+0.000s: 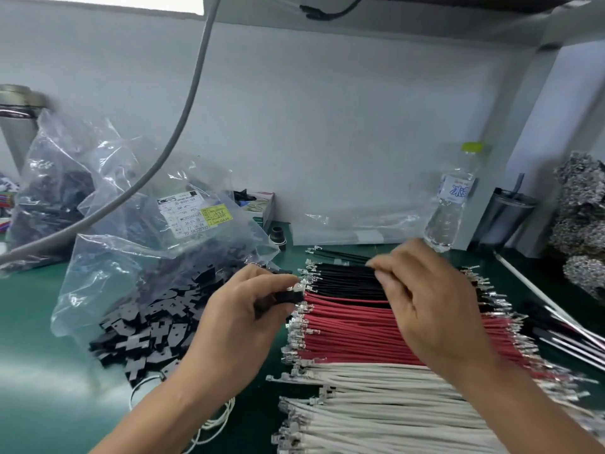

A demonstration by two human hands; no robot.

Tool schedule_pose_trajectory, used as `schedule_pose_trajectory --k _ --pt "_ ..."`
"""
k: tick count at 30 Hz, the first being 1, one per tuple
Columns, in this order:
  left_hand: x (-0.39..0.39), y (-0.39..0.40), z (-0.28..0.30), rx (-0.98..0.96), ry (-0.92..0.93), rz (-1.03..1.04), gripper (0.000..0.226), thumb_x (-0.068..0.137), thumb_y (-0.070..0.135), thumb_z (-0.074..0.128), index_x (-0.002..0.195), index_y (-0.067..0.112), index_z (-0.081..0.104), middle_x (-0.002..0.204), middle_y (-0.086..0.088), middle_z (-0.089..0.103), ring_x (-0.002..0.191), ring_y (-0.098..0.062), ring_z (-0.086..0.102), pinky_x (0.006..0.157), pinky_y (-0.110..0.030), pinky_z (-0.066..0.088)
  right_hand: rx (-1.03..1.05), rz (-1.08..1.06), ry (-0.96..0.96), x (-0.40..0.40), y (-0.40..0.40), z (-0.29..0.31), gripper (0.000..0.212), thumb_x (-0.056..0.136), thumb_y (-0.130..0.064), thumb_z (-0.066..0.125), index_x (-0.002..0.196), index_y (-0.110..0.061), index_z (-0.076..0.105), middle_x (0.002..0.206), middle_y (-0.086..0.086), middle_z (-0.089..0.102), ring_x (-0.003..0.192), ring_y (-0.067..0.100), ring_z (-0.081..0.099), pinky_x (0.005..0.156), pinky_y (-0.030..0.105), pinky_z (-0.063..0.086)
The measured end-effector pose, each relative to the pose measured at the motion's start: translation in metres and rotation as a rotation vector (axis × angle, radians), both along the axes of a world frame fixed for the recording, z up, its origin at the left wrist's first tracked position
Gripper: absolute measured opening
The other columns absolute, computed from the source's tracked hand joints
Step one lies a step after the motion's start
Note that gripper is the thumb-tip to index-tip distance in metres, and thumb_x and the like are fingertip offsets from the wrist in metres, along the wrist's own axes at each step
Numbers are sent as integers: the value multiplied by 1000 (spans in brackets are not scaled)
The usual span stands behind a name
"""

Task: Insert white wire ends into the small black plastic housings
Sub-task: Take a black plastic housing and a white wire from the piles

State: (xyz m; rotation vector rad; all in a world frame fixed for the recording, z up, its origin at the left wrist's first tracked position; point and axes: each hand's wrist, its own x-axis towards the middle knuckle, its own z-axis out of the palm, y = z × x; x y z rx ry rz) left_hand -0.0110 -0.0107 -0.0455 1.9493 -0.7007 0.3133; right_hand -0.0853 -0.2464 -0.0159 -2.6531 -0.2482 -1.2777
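Note:
A row of short wires with metal terminals lies on the green mat: black wires (347, 280) at the back, red wires (353, 332) in the middle, white wires (370, 407) nearest me. My left hand (242, 316) pinches a small black housing (288, 294) at the left ends of the black and red wires. My right hand (422, 296) hovers over the black and red wires and pinches a black wire (340, 255) at the back of the row. A heap of black housings (154, 326) spills from a clear bag on the left.
Clear plastic bags (131, 224) of black parts stand at the left, with a grey hose (183, 113) hanging across them. A water bottle (451, 198) and a dark cup (504, 217) stand at the back right. Finished leads (569, 335) lie at the right edge.

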Motion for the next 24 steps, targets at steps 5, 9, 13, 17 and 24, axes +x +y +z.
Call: schedule_pose_trajectory --k 5,9,13,17,24 --pt "-9 -6 0 -8 15 -64 27 85 12 81 94 38 76 96 18 70 87 -9 67 73 -14 51 49 71 34 -20 7 -17 16 97 -18 59 99 -13 74 92 -7 61 79 9 59 67 23 50" --pt "-14 -8 -1 -5 49 -70 28 87 14 79 95 40 73 88 21 73 79 -5 68 67 -13 51 42 106 41 -21 10 -17 20 99 -21 57 98 -13 75 90 -5 61 78 10 60 63 26 51" --pt "-15 -10 -1 -60 104 -92 26 84 13 82 95 37 78 84 17 75 75 -7 69 65 -12 51 40 148 14 -18 14 -21 20 99 -22 59 97 -12 76 88 -4 62 76 11 59 61 26 51" --pt "-15 -9 -2 -114 188 -147 23 81 13 83 94 33 81 85 11 78 77 -12 73 70 -22 59 63 161 2 -18 17 -24 19 98 -22 62 95 -11 77 85 -3 62 73 13 57 58 29 50" --pt "-16 -10 1 -273 333 -248 26 71 25 80 96 30 82 88 0 81 82 -20 76 72 -19 58 109 178 -8 -19 15 -23 20 97 -23 63 97 -10 79 85 -2 61 74 12 57 62 24 50"
